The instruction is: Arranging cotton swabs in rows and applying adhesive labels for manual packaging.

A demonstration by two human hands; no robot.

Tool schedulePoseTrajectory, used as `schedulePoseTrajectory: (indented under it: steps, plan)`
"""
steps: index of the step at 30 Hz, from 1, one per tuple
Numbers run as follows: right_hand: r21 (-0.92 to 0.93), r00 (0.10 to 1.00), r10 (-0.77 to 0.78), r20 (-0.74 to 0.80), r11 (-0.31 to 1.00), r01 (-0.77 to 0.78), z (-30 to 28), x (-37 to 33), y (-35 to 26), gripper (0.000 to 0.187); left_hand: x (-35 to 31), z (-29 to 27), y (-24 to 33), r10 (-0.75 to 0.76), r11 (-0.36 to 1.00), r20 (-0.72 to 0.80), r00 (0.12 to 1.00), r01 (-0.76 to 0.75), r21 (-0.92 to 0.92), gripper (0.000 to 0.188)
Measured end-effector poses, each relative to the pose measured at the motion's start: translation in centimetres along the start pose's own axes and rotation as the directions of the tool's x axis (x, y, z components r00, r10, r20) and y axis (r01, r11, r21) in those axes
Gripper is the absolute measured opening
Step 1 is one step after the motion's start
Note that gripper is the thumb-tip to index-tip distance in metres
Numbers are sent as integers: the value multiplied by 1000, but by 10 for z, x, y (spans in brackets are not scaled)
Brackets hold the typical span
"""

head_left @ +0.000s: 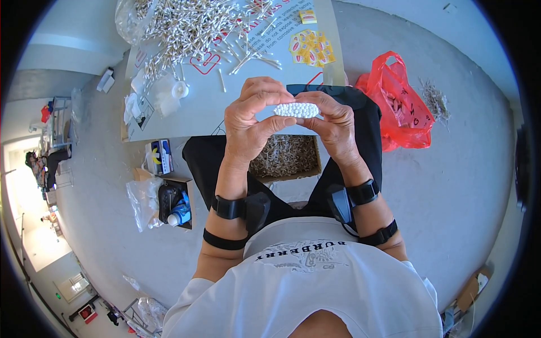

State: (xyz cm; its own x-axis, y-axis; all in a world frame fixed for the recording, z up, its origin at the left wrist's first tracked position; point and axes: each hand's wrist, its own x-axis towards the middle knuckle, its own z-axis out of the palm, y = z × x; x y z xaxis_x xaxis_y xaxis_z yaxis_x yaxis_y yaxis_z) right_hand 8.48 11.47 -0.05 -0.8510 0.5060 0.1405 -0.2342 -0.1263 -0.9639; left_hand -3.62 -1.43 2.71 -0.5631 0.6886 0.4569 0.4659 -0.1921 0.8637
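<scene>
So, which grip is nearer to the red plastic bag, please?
Right. The right grip is left of the red plastic bag, apart from it; the left grip is farther left, at the far end of the cotton swab bundle.

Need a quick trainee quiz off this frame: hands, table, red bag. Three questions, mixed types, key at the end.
1. What do the left hand and right hand hold between them?
2. True or false: the red bag is to the right of the table.
3. Where on the table is the heap of loose swabs? A) near right corner B) far left part C) near left corner

Key:
1. A bundle of swabs, white tips facing the camera.
2. True.
3. B
</scene>
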Motion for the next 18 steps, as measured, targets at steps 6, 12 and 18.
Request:
schedulePoseTrajectory:
  steps: [6,12,18]
  plan:
    - [-8,1000,19,1,1000,-19,1,1,-3,28,4,4,4,0,1000,6,1000,0,-19,31]
    - [-33,1000,-23,17,999,24,0,0,2,30,3,8,4,-38,998,27,999,39,-52,33]
    - [-31,1000,7,19,999,-6,-2,-2,2,28,1,15,3,-26,1000,39,999,27,-15,31]
